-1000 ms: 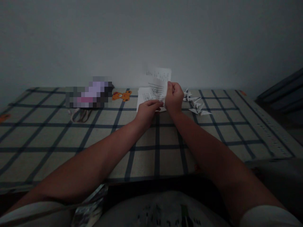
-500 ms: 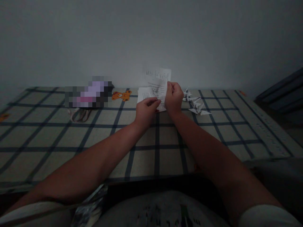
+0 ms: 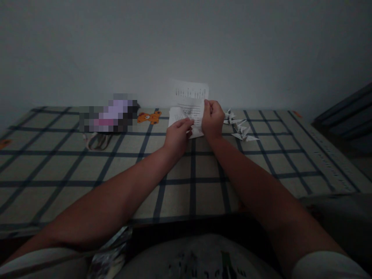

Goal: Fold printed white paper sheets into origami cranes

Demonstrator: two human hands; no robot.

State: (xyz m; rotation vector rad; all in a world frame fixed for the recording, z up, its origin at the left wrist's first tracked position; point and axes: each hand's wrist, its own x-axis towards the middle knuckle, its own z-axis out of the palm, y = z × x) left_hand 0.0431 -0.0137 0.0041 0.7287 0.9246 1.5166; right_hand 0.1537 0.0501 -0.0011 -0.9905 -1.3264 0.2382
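Note:
A printed sheet of paper [image 3: 192, 90] stands raised between my hands, creased across its middle. My right hand [image 3: 213, 119] is closed on its right edge, thumb up and fingers curled. At its lower left, my left hand [image 3: 178, 135] pinches the sheet with fingertips over the printed face. Beneath and to the left, more white printed paper [image 3: 173, 115] lies on the table, partly covered by my left hand. Several folded paper cranes [image 3: 242, 131] rest just right of my right hand.
A checked cloth [image 3: 139, 166] with an orange bear print [image 3: 149, 117] covers the table. To the left lies a blurred-out purple and pink item [image 3: 114, 112] with a looped strap [image 3: 97, 144]. A grey wall [image 3: 186, 46] rises behind. Dark slatted furniture [image 3: 345, 112] stands at right.
The sheet's upper part has swung left and opened flatter towards me, showing more print. My left hand has shifted slightly left and down; my right hand has hardly moved.

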